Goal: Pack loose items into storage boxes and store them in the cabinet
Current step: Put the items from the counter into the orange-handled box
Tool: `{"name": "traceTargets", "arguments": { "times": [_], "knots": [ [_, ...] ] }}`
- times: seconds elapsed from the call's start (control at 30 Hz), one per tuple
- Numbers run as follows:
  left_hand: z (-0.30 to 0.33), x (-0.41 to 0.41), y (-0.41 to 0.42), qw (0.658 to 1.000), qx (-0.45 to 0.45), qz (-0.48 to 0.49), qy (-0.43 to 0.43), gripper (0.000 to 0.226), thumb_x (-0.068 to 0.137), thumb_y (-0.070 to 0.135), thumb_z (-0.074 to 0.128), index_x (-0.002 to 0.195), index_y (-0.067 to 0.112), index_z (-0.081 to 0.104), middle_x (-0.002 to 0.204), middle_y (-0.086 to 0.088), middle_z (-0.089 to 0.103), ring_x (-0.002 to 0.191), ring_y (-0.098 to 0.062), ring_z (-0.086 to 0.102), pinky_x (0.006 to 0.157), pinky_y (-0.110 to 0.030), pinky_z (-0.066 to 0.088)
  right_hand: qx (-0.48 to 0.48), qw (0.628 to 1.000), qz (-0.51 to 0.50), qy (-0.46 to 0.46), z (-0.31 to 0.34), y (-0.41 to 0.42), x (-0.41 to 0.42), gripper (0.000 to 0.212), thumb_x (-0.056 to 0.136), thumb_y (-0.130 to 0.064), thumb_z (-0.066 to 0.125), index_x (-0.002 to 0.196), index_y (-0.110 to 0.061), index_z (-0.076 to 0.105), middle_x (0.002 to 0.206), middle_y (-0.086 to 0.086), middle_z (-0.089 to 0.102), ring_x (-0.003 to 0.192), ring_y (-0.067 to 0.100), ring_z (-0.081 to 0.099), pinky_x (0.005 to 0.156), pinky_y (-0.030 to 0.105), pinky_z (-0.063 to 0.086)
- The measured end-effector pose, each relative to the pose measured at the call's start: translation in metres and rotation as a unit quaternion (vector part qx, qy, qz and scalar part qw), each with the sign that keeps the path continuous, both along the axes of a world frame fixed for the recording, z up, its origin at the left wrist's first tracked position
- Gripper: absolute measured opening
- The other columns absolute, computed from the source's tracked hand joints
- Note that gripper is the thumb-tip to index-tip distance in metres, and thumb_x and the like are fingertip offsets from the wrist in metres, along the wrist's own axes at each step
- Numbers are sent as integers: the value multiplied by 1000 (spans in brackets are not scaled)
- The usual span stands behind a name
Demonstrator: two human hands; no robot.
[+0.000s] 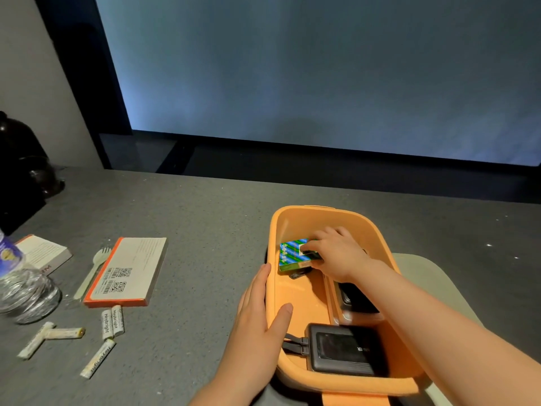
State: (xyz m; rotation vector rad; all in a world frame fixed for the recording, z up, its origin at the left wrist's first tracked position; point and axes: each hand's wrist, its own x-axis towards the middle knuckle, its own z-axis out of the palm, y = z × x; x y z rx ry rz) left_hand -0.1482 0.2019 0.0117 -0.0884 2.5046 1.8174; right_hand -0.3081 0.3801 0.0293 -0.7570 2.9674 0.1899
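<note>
An orange storage box (295,213) stands on the grey counter at the right. Inside it my right hand (333,253) grips a small green and blue patterned box (291,253) low against the box's left wall. My left hand (257,317) holds the orange box's left rim, thumb inside and fingers outside. A black power bank (345,351) with a cable lies at the near end of the box. Another black device (355,298) lies in its middle, partly under my right forearm.
Left on the counter lie several white batteries (111,322), an orange-edged flat box (126,272), a pale plastic fork (93,268), a small book (44,253) and a plastic water bottle (17,276). A pale lid (424,276) lies right of the orange box. A dark screen stands behind.
</note>
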Motion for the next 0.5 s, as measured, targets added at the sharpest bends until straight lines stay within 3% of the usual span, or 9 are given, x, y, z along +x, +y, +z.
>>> {"name": "traceTargets", "arguments": {
  "times": [0.13,0.23,0.37,0.43,0.5],
  "knots": [
    [-1,0,1,1000,12,3,3,64,94,36,52,142,53,12,145,20,29,130,-3,33,111,-38,33,38,999,-31,-2,-3,-7,2,42,97,-28,49,139,-34,46,136,-5,54,126,21,44,113,45,15],
    [-2,1,1,1000,11,2,18,63,94,36,52,142,52,15,144,20,32,130,-2,33,112,-38,32,67,997,-35,10,-4,-15,6,42,94,-24,47,136,-28,47,130,-1,59,119,23,50,109,44,22],
    [-3,2,-3,999,6,14,36,61,91,44,54,142,50,21,142,23,33,131,2,32,112,-35,32,24,998,-53,30,-6,-16,14,43,91,-25,53,134,-26,46,128,-1,57,119,22,48,106,41,27],
    [-5,5,-9,998,2,31,54,57,89,47,55,139,50,28,141,28,33,129,11,28,109,-24,30,-7,997,-58,47,-8,-14,18,43,90,-27,56,132,-27,47,128,-3,56,120,21,47,106,39,28],
    [-5,10,-17,997,0,54,63,50,88,47,56,131,54,31,131,37,33,118,25,26,95,-4,27,-25,996,-58,56,-11,-13,23,43,90,-28,57,132,-29,48,130,-5,55,122,19,47,106,38,30]
  ]
}}
